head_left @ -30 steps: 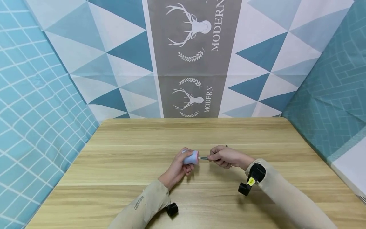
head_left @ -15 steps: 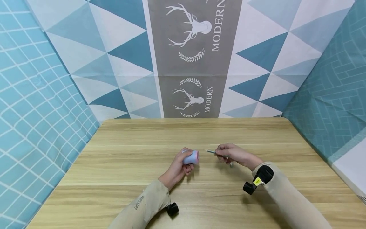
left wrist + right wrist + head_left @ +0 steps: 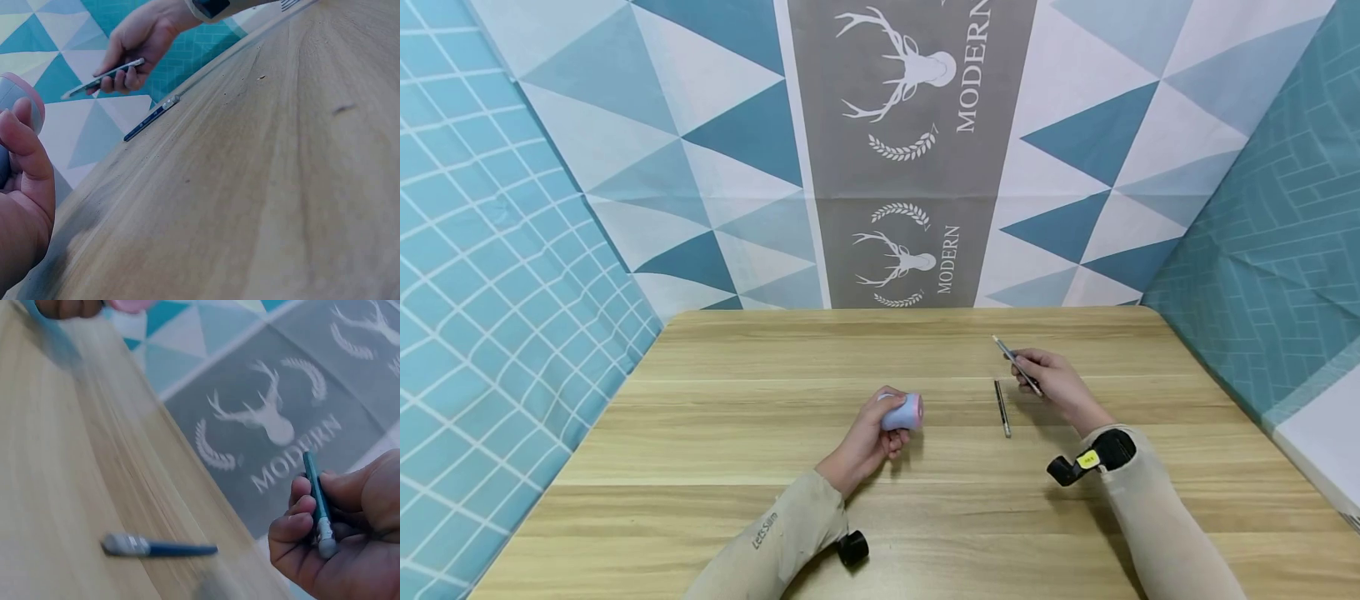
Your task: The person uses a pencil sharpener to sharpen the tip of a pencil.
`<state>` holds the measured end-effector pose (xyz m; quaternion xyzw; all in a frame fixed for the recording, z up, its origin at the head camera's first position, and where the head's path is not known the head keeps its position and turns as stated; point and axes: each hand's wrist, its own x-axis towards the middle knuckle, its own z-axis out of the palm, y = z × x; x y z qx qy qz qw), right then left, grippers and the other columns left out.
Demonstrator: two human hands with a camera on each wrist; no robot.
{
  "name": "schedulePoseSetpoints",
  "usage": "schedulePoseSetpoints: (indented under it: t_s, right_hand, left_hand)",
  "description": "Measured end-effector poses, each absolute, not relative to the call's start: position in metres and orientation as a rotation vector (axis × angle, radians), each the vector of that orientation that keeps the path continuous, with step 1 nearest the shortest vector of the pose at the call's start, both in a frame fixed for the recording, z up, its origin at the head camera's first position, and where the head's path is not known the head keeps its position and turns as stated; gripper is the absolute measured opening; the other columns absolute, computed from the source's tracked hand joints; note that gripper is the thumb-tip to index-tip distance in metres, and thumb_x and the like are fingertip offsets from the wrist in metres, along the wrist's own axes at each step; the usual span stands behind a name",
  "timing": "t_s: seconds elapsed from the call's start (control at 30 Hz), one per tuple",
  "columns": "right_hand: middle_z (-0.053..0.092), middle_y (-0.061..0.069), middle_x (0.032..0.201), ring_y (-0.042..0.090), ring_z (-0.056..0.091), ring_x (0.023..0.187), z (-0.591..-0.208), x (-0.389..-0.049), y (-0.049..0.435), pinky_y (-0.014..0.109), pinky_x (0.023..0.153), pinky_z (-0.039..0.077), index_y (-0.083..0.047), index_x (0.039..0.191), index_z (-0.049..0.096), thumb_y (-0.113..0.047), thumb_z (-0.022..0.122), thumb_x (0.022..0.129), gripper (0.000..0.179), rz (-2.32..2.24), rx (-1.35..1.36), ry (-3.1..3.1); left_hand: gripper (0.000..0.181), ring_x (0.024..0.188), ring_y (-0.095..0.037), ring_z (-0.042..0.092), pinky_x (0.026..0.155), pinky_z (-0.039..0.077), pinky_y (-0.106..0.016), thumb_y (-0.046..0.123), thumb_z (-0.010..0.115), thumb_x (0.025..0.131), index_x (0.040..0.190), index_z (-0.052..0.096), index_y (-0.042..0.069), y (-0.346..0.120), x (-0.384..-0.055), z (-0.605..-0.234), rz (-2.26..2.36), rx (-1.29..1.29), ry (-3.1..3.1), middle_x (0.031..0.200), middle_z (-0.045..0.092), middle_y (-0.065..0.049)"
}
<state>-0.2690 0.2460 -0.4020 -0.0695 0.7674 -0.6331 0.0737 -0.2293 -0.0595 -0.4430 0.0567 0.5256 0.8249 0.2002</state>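
My left hand [image 3: 867, 442] grips a light blue cylindrical pencil sharpener [image 3: 901, 413], thumb on top, its pink end facing right. The left wrist view catches only part of the sharpener [image 3: 28, 103] at its left edge. Farther right and back, my right hand [image 3: 1051, 379] pinches a dark green pencil [image 3: 1010, 354], which slants with its pale tip away from me. Seen from the right wrist, the held pencil [image 3: 319, 497] has a silver band and a rounded eraser toward the palm. A second dark pencil [image 3: 1002, 408] lies between the hands, its eraser end toward me.
All this takes place over a wood-grain table [image 3: 737, 350]. A patterned backdrop [image 3: 902, 167] rises behind its far edge, with blue sheeting [image 3: 497, 292] at the left. A white surface [image 3: 1322, 442] stands at the right. Both wrists carry small black cameras.
The pencil has come out of the sharpener's pink end. My right hand has carried it right and back and turned it, uncovering the pencil on the table. The left hand stays put.
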Motion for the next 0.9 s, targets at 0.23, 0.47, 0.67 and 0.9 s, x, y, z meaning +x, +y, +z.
schedulePoseSetpoints:
  t_s: [0.23,0.47,0.67,0.9]
  right_hand:
    - [0.058,0.022,0.117,0.008,0.061,0.09,-0.415,-0.275,0.266,0.023,0.072,0.054,0.017,0.145,0.03,-0.007,0.039,0.107,0.046,-1.913,-0.068,2.335]
    - [0.066,0.02,0.109,0.01,0.062,0.08,-0.422,-0.279,0.276,0.027,0.064,0.053,0.021,0.138,0.038,-0.005,0.042,0.105,0.042,-1.698,0.022,2.451]
    - [0.065,0.02,0.102,0.014,0.062,0.076,-0.423,-0.279,0.279,0.029,0.066,0.055,0.019,0.132,0.046,-0.01,0.05,0.102,0.043,-1.544,0.053,2.565]
    - [0.065,0.024,0.096,0.018,0.062,0.072,-0.42,-0.276,0.275,0.032,0.062,0.055,0.019,0.123,0.055,-0.008,0.053,0.099,0.036,-1.313,0.033,2.725]
  left_hand:
    - [0.01,0.044,-0.007,0.05,0.039,0.034,-0.02,0.027,0.052,0.094,0.095,0.052,0.017,-0.059,-0.229,-0.444,2.3,0.164,1.455,0.066,0.057,-0.002]
    - [0.011,0.044,-0.008,0.05,0.039,0.034,-0.02,0.028,0.053,0.095,0.095,0.051,0.017,-0.06,-0.23,-0.444,2.291,0.176,1.465,0.068,0.057,-0.003]
    - [0.011,0.045,-0.008,0.05,0.039,0.035,-0.02,0.028,0.052,0.095,0.096,0.051,0.017,-0.06,-0.23,-0.443,2.283,0.168,1.478,0.069,0.056,-0.003]
    - [0.01,0.044,-0.007,0.049,0.038,0.035,-0.02,0.027,0.052,0.095,0.096,0.051,0.017,-0.059,-0.23,-0.444,2.286,0.176,1.472,0.065,0.057,-0.003]
